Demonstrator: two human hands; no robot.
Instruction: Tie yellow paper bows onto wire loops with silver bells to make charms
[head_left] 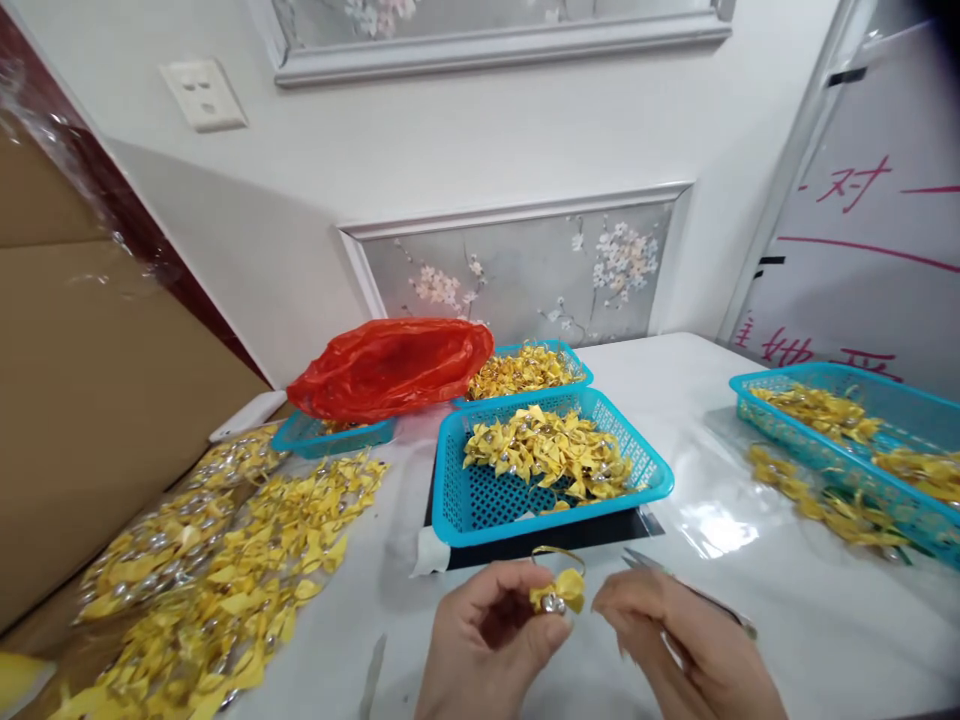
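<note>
One yellow flower piece [571, 588], with silver beads [553, 604] at its centre and a thin gold wire loop [561, 549] standing above it; location: in the left hand [487, 640], over the white table [345, 600], nearer than the middle blue basket [652, 480]. Left hand: half curled, thumb and fingertips pinching the piece. Right hand [694, 630]: just beside the flower, apart from it, thumb and index nearly together — whether it grips the pointed metal tool [643, 562] at its fingers, cannot tell. Stock: heaped flower pieces [555, 455] in that basket; a loose pile [262, 560] at left. Step, as judged: fine handwork on a single piece — the next move calls for a steady left pinch and light, exact right fingertips.
</note>
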